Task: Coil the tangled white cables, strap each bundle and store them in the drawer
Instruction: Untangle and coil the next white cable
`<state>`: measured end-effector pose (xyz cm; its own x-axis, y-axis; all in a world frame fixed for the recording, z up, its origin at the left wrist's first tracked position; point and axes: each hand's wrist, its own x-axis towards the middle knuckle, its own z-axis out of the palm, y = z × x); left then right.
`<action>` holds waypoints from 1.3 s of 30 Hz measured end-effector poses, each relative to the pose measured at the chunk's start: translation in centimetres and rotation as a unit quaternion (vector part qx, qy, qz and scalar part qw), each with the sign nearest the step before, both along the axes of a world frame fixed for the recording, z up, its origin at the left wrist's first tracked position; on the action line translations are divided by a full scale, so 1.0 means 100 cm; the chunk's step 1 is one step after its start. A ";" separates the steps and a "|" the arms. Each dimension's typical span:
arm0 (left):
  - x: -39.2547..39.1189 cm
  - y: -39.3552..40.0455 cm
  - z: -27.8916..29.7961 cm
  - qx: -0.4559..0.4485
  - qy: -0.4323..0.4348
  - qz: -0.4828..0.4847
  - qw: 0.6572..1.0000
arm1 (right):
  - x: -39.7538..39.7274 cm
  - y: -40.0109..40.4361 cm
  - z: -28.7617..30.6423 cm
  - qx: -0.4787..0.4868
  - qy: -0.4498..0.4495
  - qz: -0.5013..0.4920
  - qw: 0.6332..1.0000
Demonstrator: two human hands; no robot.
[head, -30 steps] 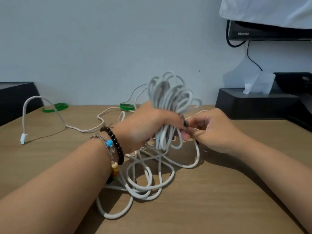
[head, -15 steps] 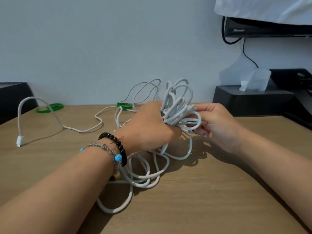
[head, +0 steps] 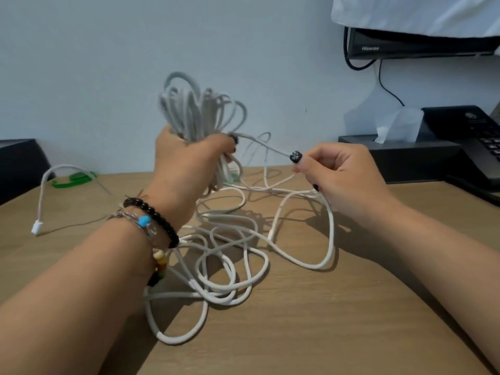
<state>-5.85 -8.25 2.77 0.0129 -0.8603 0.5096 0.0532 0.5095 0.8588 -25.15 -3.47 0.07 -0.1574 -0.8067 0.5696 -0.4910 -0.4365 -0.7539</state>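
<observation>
My left hand (head: 189, 163) is raised above the table and grips a bundle of white cable loops (head: 197, 109) that stand up out of the fist. From that bundle a single white strand (head: 259, 143) runs to the right. My right hand (head: 338, 177) pinches this strand between thumb and forefinger. Below both hands a tangle of white cable (head: 230, 255) lies loose on the wooden table (head: 311, 320). One cable end with a white plug (head: 37, 228) arches up at the far left. Two green straps lie at the back, one at the left (head: 73, 179) and one mostly hidden behind the bundle.
A black tissue box (head: 400, 155) and a black telephone (head: 476, 142) stand at the back right, under a wall-mounted screen (head: 419, 43) covered by a white cloth. A black box (head: 19, 163) sits at the back left. A pale wall closes the far side.
My right hand has moved away to the right, drawing a single strand out from the bundle. My left hand has lifted the bundle higher.
</observation>
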 end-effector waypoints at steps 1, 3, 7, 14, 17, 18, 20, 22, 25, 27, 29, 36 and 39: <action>0.002 -0.001 0.002 0.005 0.026 0.002 1.000 | -0.001 -0.002 0.000 -0.020 0.001 -0.018 1.000; 0.003 0.000 0.002 0.013 0.042 -0.020 0.999 | -0.002 -0.003 -0.001 -0.052 -0.010 -0.044 0.998; -0.001 0.009 -0.006 0.050 -0.004 -0.136 0.989 | -0.005 -0.001 0.000 -0.084 -0.078 -0.045 0.992; -0.015 0.018 -0.023 0.096 -0.080 -0.203 0.971 | 0.010 0.008 0.000 -0.037 -0.089 0.058 0.994; -0.011 0.018 -0.017 0.183 -0.045 -0.263 0.946 | 0.016 0.009 0.000 -0.050 -0.020 0.057 0.997; -0.010 0.018 -0.015 0.201 -0.048 -0.275 0.939 | 0.017 0.008 -0.001 -0.053 0.008 0.048 0.997; -0.010 0.018 -0.015 0.217 -0.046 -0.285 0.932 | 0.018 0.007 -0.003 -0.058 0.057 0.033 0.996; -0.010 0.018 -0.015 0.217 -0.035 -0.278 0.935 | 0.017 0.007 -0.004 -0.070 0.096 0.013 0.993; -0.010 0.017 -0.015 0.189 -0.048 -0.258 0.946 | 0.019 0.008 -0.005 -0.077 0.140 -0.003 0.987; -0.008 0.015 -0.013 0.148 -0.076 -0.239 0.956 | 0.020 0.010 -0.006 -0.063 0.152 0.011 0.986; -0.006 0.015 -0.012 0.107 -0.102 -0.218 0.965 | 0.020 0.011 -0.005 -0.059 0.150 0.027 0.987; -0.012 0.017 -0.019 0.068 -0.016 -0.197 0.978 | 0.026 0.014 -0.006 -0.072 0.039 0.049 0.995; -0.009 0.013 -0.018 0.032 -0.036 -0.153 0.987 | 0.028 0.015 -0.009 -0.049 0.025 0.056 0.997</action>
<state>-6.74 -6.90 0.95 -0.2869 -0.8486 0.4445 0.1344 0.4238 0.8957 -22.31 -2.01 -0.84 -0.0391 -0.7580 0.6511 -0.4717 -0.5604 -0.6808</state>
